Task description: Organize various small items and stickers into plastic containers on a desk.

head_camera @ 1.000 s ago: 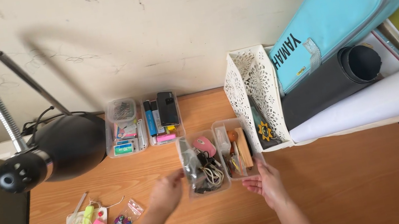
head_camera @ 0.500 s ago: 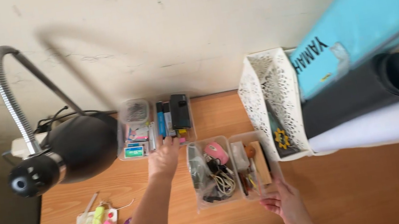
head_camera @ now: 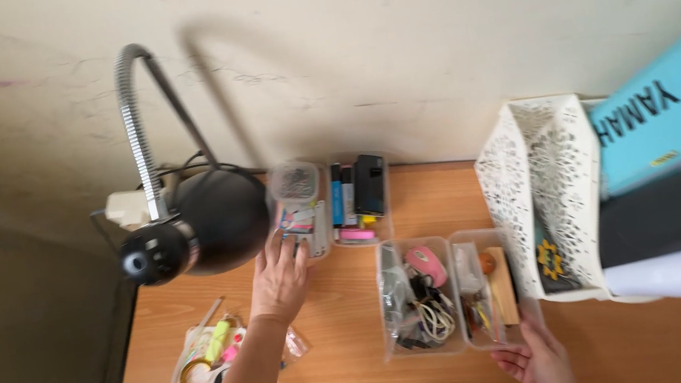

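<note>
Left hand (head_camera: 279, 279) open, fingertips on clear organizer tray (head_camera: 300, 211) beside black desk lamp (head_camera: 209, 221). Right hand (head_camera: 536, 361) open, seemingly touching clear bin (head_camera: 495, 335) farther from lamp.

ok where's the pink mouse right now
In the head view, the pink mouse lies in the clear tray at desk centre, above a tangle of cables, between the left hand and the white basket.

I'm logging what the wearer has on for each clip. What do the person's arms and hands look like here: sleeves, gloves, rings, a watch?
Both are bare. The left hand and its forearm show no sleeve, glove, watch or ring. The right hand is bare too; only its hand and wrist are in view, with nothing worn on the fingers.
</note>
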